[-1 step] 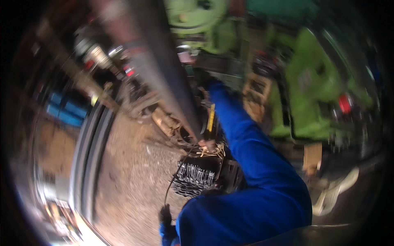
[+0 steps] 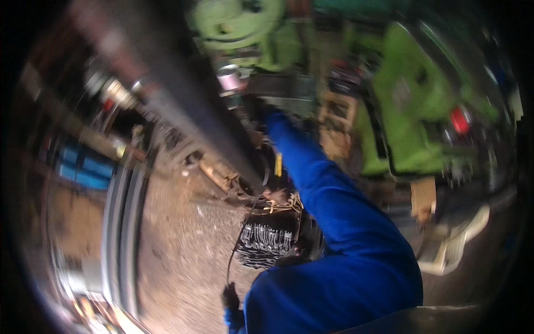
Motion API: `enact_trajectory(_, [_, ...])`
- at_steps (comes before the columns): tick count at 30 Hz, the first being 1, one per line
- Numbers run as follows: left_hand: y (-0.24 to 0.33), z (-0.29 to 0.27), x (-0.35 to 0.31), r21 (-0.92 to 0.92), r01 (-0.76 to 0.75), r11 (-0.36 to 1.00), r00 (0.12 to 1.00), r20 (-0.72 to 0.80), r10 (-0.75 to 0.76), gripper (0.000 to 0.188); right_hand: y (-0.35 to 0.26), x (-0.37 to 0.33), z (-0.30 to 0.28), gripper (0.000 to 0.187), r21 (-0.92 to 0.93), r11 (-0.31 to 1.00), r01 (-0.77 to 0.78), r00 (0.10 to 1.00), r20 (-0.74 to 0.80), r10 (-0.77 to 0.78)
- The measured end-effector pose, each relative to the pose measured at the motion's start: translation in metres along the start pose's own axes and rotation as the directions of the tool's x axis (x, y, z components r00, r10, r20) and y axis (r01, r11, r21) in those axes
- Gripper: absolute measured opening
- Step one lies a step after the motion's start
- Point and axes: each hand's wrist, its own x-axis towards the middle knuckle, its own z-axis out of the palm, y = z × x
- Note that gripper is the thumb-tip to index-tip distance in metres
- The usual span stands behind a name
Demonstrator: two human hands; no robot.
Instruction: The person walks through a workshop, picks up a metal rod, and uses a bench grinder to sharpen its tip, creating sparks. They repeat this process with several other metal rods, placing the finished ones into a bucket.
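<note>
Cable (image 2: 231,258) apparently grasped by left hand (image 2: 230,298), six-thirty; right hand (image 2: 256,107), twelve o'clock, grip untellable; work seemingly underway, remainder unclear.

Supported on brown floor (image 2: 183,245): dark stack of silver-streaked pieces (image 2: 266,240) at six o'clock; long grey bars (image 2: 113,234) at eight o'clock; brown roll-shaped object (image 2: 215,173), blurred, at nine o'clock.

The person wears a long-sleeved garment (image 2: 334,295) in strong, saturated blue, its cloth plain and matte. The right sleeve (image 2: 339,195) is roomy, tapering toward the right hand (image 2: 257,106), with soft creases and darker folds bunched around the elbow. The left sleeve (image 2: 236,319), seen as a short stretch by the left hand (image 2: 230,296), matches in colour; blur hides finer stitching.
</note>
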Motion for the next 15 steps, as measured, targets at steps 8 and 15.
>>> enact_trajectory(8, [-0.013,-0.044,0.037,-0.110,0.337,0.935,0.928,0.209,-0.310,0.025,-0.035,-0.007,0.005,0.043,0.233,0.972,-0.035,0.999,-0.030,0.043])
enact_trajectory(15, [0.070,-0.095,0.089,-0.168,0.531,0.830,0.832,0.287,-0.474,0.027,-0.035,-0.003,0.006,0.042,0.301,0.953,-0.036,0.999,-0.010,0.041])
